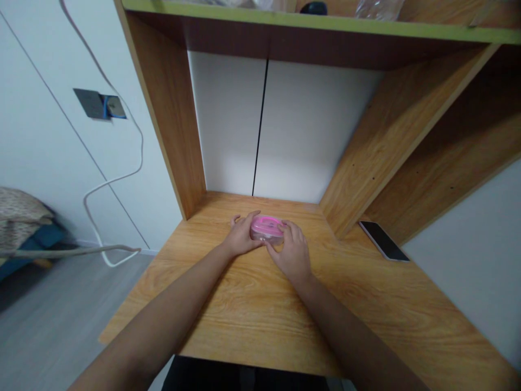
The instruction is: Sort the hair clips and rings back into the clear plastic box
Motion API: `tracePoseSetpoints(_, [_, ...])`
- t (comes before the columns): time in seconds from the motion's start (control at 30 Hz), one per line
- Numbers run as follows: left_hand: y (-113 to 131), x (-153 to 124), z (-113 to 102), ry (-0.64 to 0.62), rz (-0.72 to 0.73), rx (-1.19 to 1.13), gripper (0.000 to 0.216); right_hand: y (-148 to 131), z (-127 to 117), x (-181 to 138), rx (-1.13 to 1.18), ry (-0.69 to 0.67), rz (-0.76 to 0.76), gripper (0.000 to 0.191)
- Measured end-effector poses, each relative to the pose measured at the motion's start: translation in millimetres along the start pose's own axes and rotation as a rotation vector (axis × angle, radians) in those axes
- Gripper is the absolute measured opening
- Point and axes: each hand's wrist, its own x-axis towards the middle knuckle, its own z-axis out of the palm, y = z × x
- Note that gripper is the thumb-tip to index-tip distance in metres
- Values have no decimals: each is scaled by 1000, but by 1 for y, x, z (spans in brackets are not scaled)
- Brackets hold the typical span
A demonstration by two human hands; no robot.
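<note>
Fingers curl in from both sides on a small clear plastic container with a pink lid [267,227], and that's the whole action at the middle of the desk. Left hand [242,234] cups the container's left end, thumb up near the pink top, fingers spread flat on the wood beside it. Right hand [292,251] presses against the right end, fingertips bent onto the lid's edge. Both hands touch it, wrapped loosely around it rather than clenched; whether they squeeze hard, I cannot tell. The container sits flat on the wooden desk [252,320], set back toward the rear wall, roughly centred between the two upright side panels. Both forearms stretch in from the near edge, bare, converging on it.

Off to the right, a dark smartphone [383,240] lies face up on the desktop, tucked under the slanting right panel [391,141], well apart from the hands. Overhead, a shelf with a green front edge [309,21] carries some items, too cut off to name. Beyond the left side panel, a wall socket plate [100,104] sits on the white wall, and a white cable [122,174] loops down from above it toward the grey floor. A patterned bedcover [20,214] shows at the far left.
</note>
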Motion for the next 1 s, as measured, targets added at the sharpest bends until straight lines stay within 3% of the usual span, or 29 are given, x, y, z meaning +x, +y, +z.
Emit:
tracePoseSetpoints(0.1, [0, 0, 0, 4, -2, -2, 98, -8, -15, 11, -219, -135, -78, 51])
tracePoseSetpoints(0.2, [0, 1, 1, 4, -3, -4, 95, -15, -32, 29, -431, -353, -190, 40])
tracePoseSetpoints(0.33, [0, 2, 0, -3, -2, -10, 92, -23, -43, 51, -461, -452, -290, 32])
tracePoseSetpoints(0.47, [-2, 2, 1, -5, 1, -19, 87, -34, -37, 58, -475, -531, -355, 24])
tracePoseSetpoints(0.63, [-3, 2, 3, -4, 5, -19, 82, -53, -26, 59, -532, -544, -290, 23])
tracePoseSetpoints(1.0, [-6, 1, 3, -14, 27, -5, 74, -74, 5, 49, -669, -431, -127, 40])
